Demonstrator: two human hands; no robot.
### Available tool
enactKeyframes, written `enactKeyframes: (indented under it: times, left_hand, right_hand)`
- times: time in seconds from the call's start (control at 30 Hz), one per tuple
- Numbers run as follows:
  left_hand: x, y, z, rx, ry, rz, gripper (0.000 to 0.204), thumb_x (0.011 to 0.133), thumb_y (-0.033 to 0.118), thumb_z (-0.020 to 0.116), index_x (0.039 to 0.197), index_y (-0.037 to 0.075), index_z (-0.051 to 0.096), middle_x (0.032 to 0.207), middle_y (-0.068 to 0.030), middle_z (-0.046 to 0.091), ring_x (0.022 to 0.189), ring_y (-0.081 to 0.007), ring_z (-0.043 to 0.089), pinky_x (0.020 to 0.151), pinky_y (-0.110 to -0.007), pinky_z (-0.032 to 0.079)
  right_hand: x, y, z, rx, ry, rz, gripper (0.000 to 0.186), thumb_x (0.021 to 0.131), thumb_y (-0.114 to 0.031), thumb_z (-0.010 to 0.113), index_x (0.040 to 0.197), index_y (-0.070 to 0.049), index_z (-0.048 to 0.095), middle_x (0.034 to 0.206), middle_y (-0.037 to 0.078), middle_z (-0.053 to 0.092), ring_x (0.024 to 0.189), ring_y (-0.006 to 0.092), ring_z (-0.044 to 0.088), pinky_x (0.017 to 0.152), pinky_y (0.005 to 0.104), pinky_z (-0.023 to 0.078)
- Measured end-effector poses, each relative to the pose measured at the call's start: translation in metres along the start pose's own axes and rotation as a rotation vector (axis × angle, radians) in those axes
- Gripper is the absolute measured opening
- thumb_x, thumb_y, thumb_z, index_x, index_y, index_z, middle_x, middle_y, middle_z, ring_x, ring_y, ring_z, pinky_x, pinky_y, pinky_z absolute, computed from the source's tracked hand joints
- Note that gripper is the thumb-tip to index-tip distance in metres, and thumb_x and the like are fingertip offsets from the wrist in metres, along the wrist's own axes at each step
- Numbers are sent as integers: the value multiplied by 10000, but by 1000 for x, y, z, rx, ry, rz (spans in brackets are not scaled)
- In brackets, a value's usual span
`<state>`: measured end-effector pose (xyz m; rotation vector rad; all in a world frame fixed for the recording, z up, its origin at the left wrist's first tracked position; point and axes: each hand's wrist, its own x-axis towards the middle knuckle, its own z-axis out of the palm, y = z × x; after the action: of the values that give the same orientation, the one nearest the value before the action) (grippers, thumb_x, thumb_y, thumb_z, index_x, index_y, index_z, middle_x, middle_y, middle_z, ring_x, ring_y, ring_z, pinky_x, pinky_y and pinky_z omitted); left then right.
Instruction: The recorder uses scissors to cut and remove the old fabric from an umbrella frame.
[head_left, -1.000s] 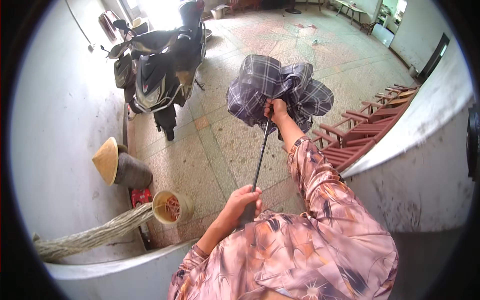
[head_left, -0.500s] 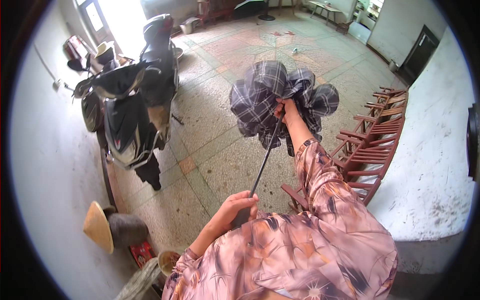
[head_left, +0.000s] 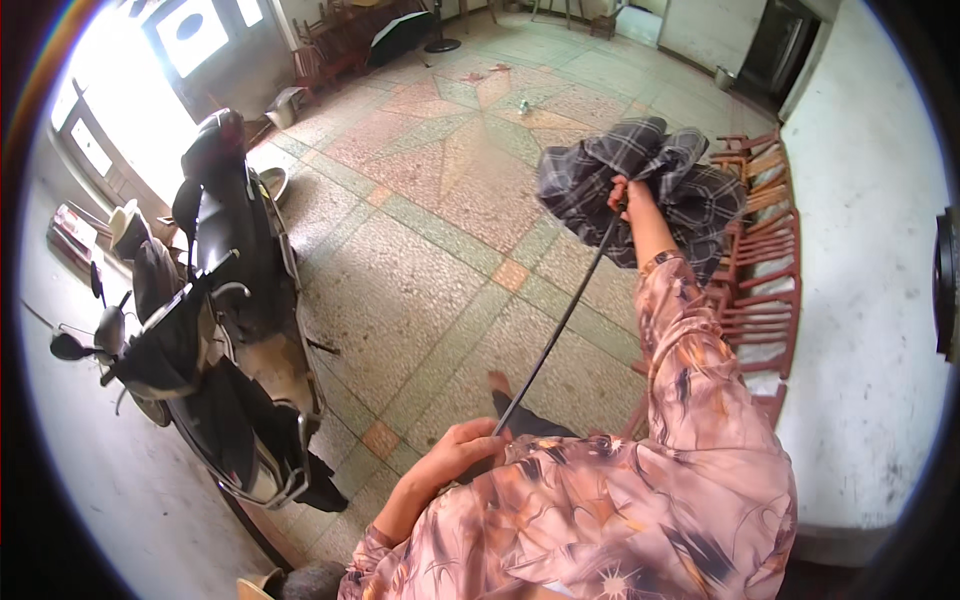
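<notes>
Plaid umbrella [head_left: 588,170], bunched around right hand [head_left: 627,200].
Right hand grips upper shaft [head_left: 565,320]; left hand [head_left: 462,450], well apart, grips lower end.

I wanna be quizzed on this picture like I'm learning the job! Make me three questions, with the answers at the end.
1. Which hand is up at the bunched cloth of the plaid umbrella?
2. Look at the black scooter. True or false: it stands on the right side of the picture.
3. Choose one. The left hand is closed around: A) the scooter's handlebar; B) the umbrella's lower end; C) the back of a chair.

Key:
1. The right hand.
2. False; it stands on the left side.
3. B.
</notes>
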<state>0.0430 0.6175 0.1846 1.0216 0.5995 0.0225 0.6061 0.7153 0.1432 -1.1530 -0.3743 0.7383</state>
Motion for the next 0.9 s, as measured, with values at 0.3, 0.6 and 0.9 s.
enactKeyframes:
  times: [0.3,0.6,0.9]
  left_hand:
    - [53,-9,-141,1058,323,328,235,870,271,576,950,50,592,758,-143,598,721,-268,611,626,-382,468]
    - [101,-12,-222,1190,461,24,300,878,370,546,921,76,586,775,-196,640,735,-365,639,631,-447,497]
    - [176,39,-308,436,264,79,303,923,280,578,1020,2,649,804,-27,630,781,-81,544,708,-237,457]
  right_hand:
    - [39,1,32,668,-458,-157,280,835,-329,591,738,-79,514,622,69,489,509,212,482,485,340,465]
    - [138,167,97,712,100,453,239,831,-308,582,749,-100,497,624,43,483,527,171,482,484,304,431]
    - [150,232,200,550,245,-5,301,844,-336,577,661,-119,475,564,29,466,477,161,449,436,311,395]
